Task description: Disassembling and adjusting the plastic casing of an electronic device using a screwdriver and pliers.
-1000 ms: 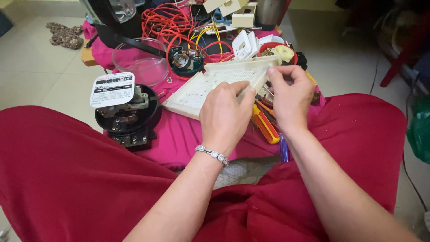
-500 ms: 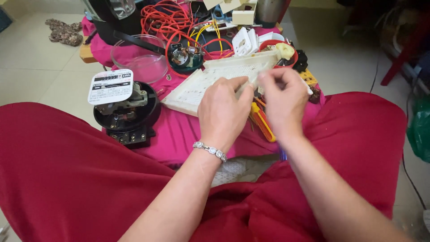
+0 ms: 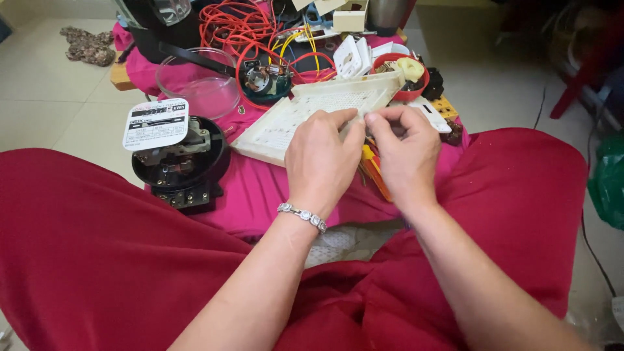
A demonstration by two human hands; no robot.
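Note:
My left hand (image 3: pixel 322 162), with a silver bracelet on its wrist, and my right hand (image 3: pixel 404 153) hover over the near edge of a white perforated board (image 3: pixel 305 117). The thumb and forefinger tips of both hands are pinched and meet each other above the board. Whatever is between them is too small to make out. Just below the hands, a yellow and orange tool (image 3: pixel 374 170) lies on the pink cloth (image 3: pixel 253 188). Red fabric (image 3: pixel 97 247) covers both of my knees.
A black round meter mechanism (image 3: pixel 179 162) with a white label plate sits to the left. Behind it stand a clear glass bowl (image 3: pixel 195 88), tangled red and yellow wires (image 3: pixel 234 26), a red bowl of small parts (image 3: pixel 406 71) and white plastic parts (image 3: pixel 351 55). Tiled floor surrounds the cloth.
My hands have drawn together, so their pinched fingertips now touch over the board. The board and the other things have stayed in place.

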